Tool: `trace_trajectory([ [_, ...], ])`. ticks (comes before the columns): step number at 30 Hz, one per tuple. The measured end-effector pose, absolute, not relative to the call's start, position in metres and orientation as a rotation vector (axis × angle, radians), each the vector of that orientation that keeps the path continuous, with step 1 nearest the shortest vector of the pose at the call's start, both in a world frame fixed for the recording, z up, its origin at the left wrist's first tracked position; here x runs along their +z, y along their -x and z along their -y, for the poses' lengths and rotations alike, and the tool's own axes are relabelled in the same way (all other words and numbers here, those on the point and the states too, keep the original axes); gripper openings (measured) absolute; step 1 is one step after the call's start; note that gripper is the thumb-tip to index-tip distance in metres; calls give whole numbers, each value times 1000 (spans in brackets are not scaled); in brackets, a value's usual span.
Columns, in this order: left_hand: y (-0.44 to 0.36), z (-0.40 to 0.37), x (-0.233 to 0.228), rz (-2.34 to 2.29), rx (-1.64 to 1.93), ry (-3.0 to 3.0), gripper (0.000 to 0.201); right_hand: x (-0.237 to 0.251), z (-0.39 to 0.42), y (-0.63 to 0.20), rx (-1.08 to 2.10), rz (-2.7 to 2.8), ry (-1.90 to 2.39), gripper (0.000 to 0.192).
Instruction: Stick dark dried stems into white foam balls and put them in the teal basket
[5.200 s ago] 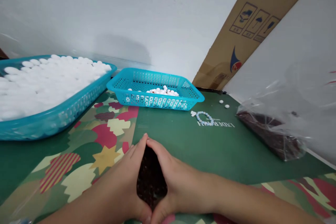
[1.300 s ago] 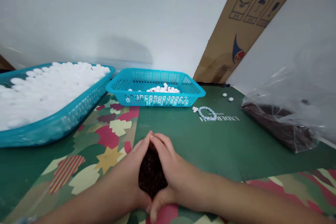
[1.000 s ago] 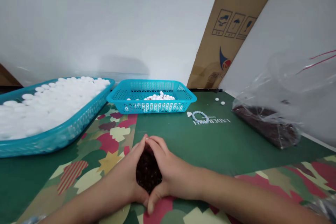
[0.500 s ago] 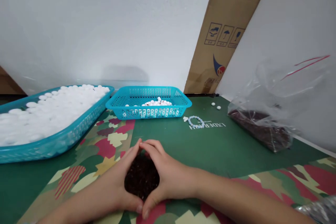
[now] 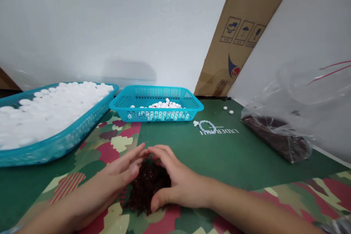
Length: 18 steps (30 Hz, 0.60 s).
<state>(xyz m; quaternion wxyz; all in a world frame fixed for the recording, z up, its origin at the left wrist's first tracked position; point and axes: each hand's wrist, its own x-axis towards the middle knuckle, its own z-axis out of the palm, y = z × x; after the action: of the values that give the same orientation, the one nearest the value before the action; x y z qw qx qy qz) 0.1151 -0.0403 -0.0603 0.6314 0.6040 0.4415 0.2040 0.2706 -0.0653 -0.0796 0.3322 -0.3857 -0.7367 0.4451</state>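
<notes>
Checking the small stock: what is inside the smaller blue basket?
The smaller blue basket holds a low heap of small white beads, a few with reddish specks. Its near wall hides the floor, so anything beneath the heap cannot be seen.

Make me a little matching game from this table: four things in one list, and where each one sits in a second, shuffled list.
Things:
1. dark beads
2. bead bracelet
3. clear plastic bag
4. large basket

Places:
A. far left, heaped with white pieces
B. on the green mat, just right of the small basket
C. piled between the left hand and right hand
D. right edge of the table, dark beads inside

Pairs: 1-C, 2-B, 3-D, 4-A
</notes>
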Motion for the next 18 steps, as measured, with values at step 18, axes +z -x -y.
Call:
trace_trajectory([
  [18,-132,35,-59,-1208,737,-1057,41,-84,68,-270,1210,1637,983,43],
])
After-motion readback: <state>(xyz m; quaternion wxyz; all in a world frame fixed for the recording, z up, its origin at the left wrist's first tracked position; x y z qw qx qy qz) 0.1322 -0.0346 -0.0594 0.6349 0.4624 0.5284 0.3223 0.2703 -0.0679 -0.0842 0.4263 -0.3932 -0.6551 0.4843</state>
